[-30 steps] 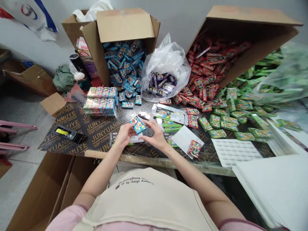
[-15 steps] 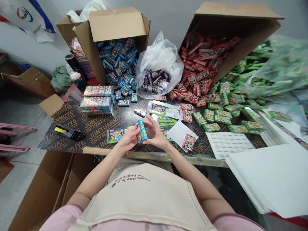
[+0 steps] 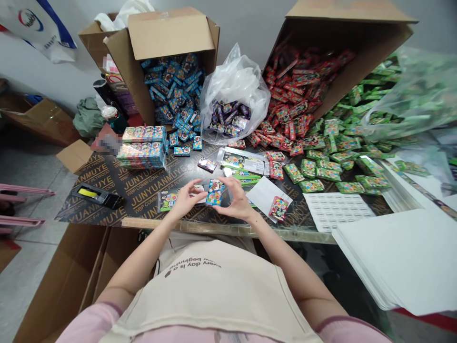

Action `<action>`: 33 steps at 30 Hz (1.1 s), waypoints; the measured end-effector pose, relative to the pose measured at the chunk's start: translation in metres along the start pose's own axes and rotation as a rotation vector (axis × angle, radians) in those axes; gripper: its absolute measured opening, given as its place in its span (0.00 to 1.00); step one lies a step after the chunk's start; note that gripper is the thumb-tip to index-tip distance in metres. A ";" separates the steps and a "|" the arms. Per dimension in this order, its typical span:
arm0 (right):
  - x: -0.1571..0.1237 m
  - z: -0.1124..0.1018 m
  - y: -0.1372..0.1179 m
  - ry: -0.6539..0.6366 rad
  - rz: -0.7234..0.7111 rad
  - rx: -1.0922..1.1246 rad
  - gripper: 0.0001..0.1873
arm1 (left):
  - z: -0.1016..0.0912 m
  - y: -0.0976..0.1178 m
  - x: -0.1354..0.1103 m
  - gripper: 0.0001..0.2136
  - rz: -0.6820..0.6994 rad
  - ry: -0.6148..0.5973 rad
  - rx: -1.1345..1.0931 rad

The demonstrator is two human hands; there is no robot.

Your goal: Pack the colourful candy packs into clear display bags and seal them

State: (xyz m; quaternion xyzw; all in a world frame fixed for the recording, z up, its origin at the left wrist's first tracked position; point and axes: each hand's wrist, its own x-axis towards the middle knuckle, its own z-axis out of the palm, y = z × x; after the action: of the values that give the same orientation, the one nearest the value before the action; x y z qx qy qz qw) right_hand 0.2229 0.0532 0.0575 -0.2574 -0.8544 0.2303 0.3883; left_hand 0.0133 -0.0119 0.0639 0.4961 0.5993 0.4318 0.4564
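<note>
A small blue printed box (image 3: pixel 215 192) is held upright above the table, its broad colourful face toward me. My right hand (image 3: pixel 238 202) grips it, with the thumb at the lower edge and the fingers at the top. Just left of the box, my left hand (image 3: pixel 185 201) is curved with thumb and forefinger apart, the thumb tip close to the box's edge. Between those fingers shows a whitish patch that I cannot make out. Under my hands lies a printed black-and-green pouch (image 3: pixel 167 201), partly covered. A dark purple box (image 3: pixel 207 165) lies just beyond.
Blue boxes fill a carton (image 3: pixel 173 35); purple ones sit in a clear bag (image 3: pixel 235 85). Red boxes (image 3: pixel 303 90) spill from another carton, green ones (image 3: pixel 335 174) beside them. Stacked wrapped boxes (image 3: pixel 141 147), a tape dispenser (image 3: pixel 96 195), a label sheet (image 3: pixel 339 212) and white sheets (image 3: pixel 400 257) surround the workspace.
The blue box has turned from its narrow side to its broad face. My left hand has shifted off it slightly to the left, while my right hand still grips it.
</note>
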 end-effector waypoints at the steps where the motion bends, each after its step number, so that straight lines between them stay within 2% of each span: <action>1: -0.002 0.000 0.009 0.015 0.024 -0.053 0.45 | -0.008 -0.007 0.002 0.36 0.073 -0.014 0.175; 3: -0.008 0.002 0.025 -0.007 0.070 -0.132 0.45 | -0.020 -0.023 0.006 0.46 0.191 -0.080 0.538; 5: -0.012 0.006 0.036 -0.085 0.108 -0.171 0.43 | -0.027 -0.035 0.008 0.51 0.237 -0.174 0.794; 8: -0.016 0.014 0.037 -0.205 0.140 -0.176 0.42 | -0.027 -0.045 0.010 0.49 0.281 -0.236 0.921; 14: -0.017 0.015 0.029 -0.314 0.133 -0.043 0.45 | -0.029 -0.044 0.010 0.53 0.369 -0.193 0.839; 21: -0.008 0.001 0.029 -0.302 0.115 0.005 0.44 | -0.030 -0.037 0.011 0.55 0.315 -0.189 0.739; 26: -0.001 -0.007 0.027 -0.456 0.089 0.100 0.45 | -0.035 -0.027 0.014 0.55 0.340 -0.214 0.763; 31: 0.002 -0.008 0.024 -0.413 0.093 0.075 0.44 | -0.036 -0.021 0.012 0.54 0.433 -0.324 0.738; 33: 0.002 -0.006 0.023 -0.380 0.062 0.027 0.43 | -0.034 -0.022 0.012 0.53 0.444 -0.307 0.727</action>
State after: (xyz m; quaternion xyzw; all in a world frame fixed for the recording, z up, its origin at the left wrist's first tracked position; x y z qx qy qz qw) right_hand 0.2327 0.0734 0.0484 -0.2304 -0.9007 0.2982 0.2164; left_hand -0.0253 -0.0054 0.0487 0.7990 0.5166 0.2021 0.2322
